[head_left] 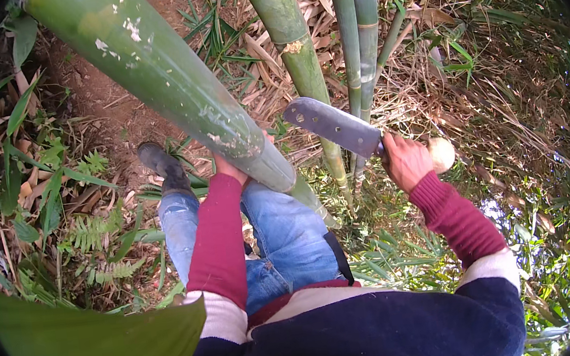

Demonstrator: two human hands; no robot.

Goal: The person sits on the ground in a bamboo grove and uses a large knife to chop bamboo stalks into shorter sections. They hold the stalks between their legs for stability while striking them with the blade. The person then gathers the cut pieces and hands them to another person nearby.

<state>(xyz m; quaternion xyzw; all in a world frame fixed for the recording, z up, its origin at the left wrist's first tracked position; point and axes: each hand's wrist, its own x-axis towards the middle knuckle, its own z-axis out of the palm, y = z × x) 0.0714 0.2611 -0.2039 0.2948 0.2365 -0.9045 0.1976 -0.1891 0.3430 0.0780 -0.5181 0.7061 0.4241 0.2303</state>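
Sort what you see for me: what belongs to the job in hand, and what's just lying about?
In use:
cleaver, held in the right grip
thick bamboo stalk, the left grip at its underside, partly hidden

Just around:
dry leaves on the ground
green fern at left
slimmer bamboo stems, with no hand on them

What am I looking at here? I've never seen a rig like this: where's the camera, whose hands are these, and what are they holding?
There's no machine: these are a person's own bare hands. The single picture comes from a wide camera on the head, looking down, so its left is the person's left. The right hand grips a broad-bladed knife. The left hand, partly hidden, is at a thick green bamboo stem. Thinner bamboo stems stand nearby. Below are reddish soil, dry leaves and green plants.
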